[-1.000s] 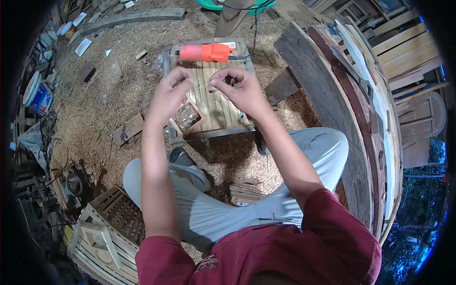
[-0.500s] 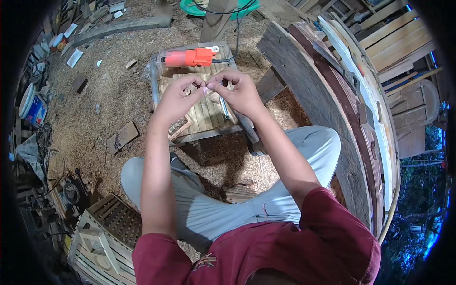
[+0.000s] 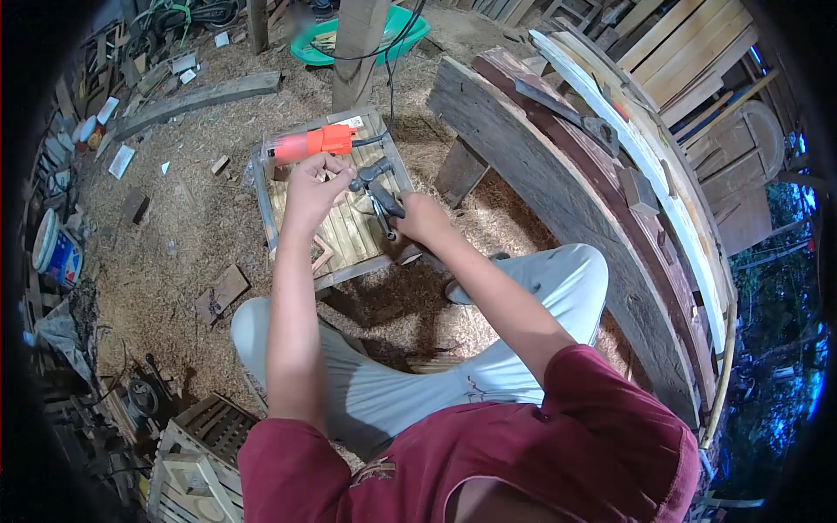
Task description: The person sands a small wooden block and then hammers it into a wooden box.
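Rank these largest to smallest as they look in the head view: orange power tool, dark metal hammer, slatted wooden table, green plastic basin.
1. Slatted wooden table
2. Green plastic basin, partly behind a post
3. Orange power tool
4. Dark metal hammer, handle partly hidden by right hand

Along the far edge of the surface [image 3: 350, 246] we had the power tool [image 3: 309, 145], its cord leading off past the far right corner. The small wooden frame [image 3: 323, 255] lay at the near left corner. Our right hand [image 3: 423, 218] held the hammer [image 3: 373, 176] over the right half. Beyond the far edge stood the post [image 3: 356, 74], with the tub [image 3: 414, 30] behind it; the long plank [image 3: 558, 187] stood right of the surface, the short board [image 3: 222, 295] left.
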A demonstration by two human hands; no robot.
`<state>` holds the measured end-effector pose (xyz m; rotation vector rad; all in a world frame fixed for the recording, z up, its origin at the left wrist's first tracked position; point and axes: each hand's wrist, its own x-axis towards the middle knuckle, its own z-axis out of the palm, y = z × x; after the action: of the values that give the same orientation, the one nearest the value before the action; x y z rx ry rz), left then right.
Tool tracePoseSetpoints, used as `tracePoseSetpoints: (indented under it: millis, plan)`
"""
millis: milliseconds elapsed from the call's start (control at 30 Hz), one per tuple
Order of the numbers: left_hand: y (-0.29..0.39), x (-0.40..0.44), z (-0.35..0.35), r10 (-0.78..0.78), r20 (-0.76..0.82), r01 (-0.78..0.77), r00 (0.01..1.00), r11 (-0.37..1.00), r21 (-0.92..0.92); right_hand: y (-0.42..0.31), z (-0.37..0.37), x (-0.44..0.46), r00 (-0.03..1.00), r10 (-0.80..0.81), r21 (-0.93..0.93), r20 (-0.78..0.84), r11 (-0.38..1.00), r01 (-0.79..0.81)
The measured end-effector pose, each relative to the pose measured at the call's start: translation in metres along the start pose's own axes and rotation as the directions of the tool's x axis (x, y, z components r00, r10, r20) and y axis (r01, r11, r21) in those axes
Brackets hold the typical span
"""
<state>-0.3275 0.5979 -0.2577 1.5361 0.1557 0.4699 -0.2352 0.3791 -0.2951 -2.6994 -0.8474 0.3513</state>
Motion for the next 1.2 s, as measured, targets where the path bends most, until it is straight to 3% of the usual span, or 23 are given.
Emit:
tracePoseSetpoints:
  millis: [67,167,200,300,367,400,467,500,600,767,867,967,1033,1167,1200]
  plan:
    - [0.001,0.008,0.005,-0.071,0.007,0.072,0.997,0.993,-0.094,-0.002,-0.003,0.001,0.997,0.048,-0.008,0.062,0.999,-0.048]
    - [0.016,0.014,0.025,-0.069,-0.085,0.055,0.994,0.986,-0.154,-0.001,-0.005,0.012,0.993,0.09,0.039,0.075,0.995,-0.093]
    - [0.009,0.019,0.028,0.041,-0.104,-0.057,0.994,0.986,-0.155,0.0,-0.007,0.017,0.992,0.102,0.085,0.067,0.991,-0.108]
    - [0.019,0.022,0.038,0.161,-0.208,-0.172,0.965,0.984,-0.036,0.006,-0.026,0.02,0.996,0.069,0.207,0.062,0.975,-0.08]
    - [0.031,0.023,0.044,0.158,-0.231,-0.168,0.96,0.985,-0.026,-0.001,-0.067,-0.01,0.999,0.014,0.334,0.042,0.942,-0.027]
    - [0.05,0.017,0.05,0.141,-0.243,-0.156,0.96,0.987,-0.04,0.013,-0.058,-0.007,0.997,0.014,0.27,-0.08,0.963,0.008]
    - [0.091,-0.001,0.066,0.025,-0.253,-0.057,0.967,0.991,-0.119,0.032,-0.081,-0.039,0.98,-0.005,0.419,-0.201,0.903,0.091]
    - [0.088,-0.003,0.068,0.062,-0.241,-0.082,0.968,0.994,-0.074,0.042,-0.095,-0.065,0.967,-0.003,0.491,-0.255,0.861,0.132]
    - [0.084,-0.01,0.085,0.156,-0.178,-0.143,0.972,0.986,0.08,0.053,-0.16,-0.166,0.987,0.049,0.793,-0.156,0.602,0.095]
    - [0.095,-0.07,0.138,0.289,-0.041,-0.267,0.956,0.923,0.278,0.086,-0.188,-0.315,0.965,0.211,0.966,-0.155,0.239,0.103]
    - [0.125,-0.103,0.188,0.333,0.075,-0.341,0.94,0.918,0.204,0.123,-0.187,-0.38,0.947,0.292,0.976,-0.137,0.202,0.079]
    - [0.179,-0.131,0.227,0.307,0.234,-0.339,0.923,0.934,0.114,0.155,-0.18,-0.427,0.865,0.428,0.943,-0.263,0.302,0.138]
    - [0.202,-0.133,0.246,0.342,0.323,-0.392,0.883,0.914,0.104,0.158,-0.186,-0.456,0.813,0.502,0.947,-0.296,0.268,0.179]
    - [0.241,-0.145,0.288,0.359,0.361,-0.359,0.861,0.931,-0.069,0.158,-0.187,-0.494,0.691,0.627,0.933,-0.36,0.25,0.26]
    - [0.236,-0.139,0.294,0.397,0.385,-0.409,0.833,0.911,-0.055,0.159,-0.185,-0.5,0.67,0.634,0.922,-0.387,0.258,0.288]
